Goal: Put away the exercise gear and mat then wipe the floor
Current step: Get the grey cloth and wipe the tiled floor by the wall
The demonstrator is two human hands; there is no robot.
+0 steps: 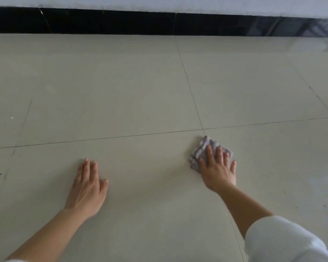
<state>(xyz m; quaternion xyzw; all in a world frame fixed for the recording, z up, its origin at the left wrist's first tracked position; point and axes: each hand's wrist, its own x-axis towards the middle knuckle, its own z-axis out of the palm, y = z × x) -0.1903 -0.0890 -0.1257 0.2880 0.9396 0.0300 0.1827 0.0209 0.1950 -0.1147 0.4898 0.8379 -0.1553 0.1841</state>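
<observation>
The one grey cloth [200, 149] lies flat on the floor [121, 87], in the lower right part of the frame. It is folded and a bit crumpled. One corner of it points up the frame, toward the spot where two thin dark tile lines [203, 129] cross just above it. The folded edge you can see runs from the lower left up to that corner, so the cloth sits at a slant, like a diamond. Its full shape is hard to tell, since part of it is covered. The right hand [219, 170] lies on top of the cloth and presses it down. Its fingers [209, 154] are straight and spread out, so the grip is wide and flat, not curled round the cloth. The tips point up the frame and a little to the left. The left hand [87, 188] is in the lower left middle of the frame, well apart from the cloth. It rests palm down on the bare tiles with straight fingers close together, and its wide grip holds nothing. So there are two hands and one cloth. One white sleeve [278, 241] shows in the lower right corner. The pale floor fills most of the frame. Along the top runs one black baseboard [102, 21], with a strip of white wall [159, 1] above it.
</observation>
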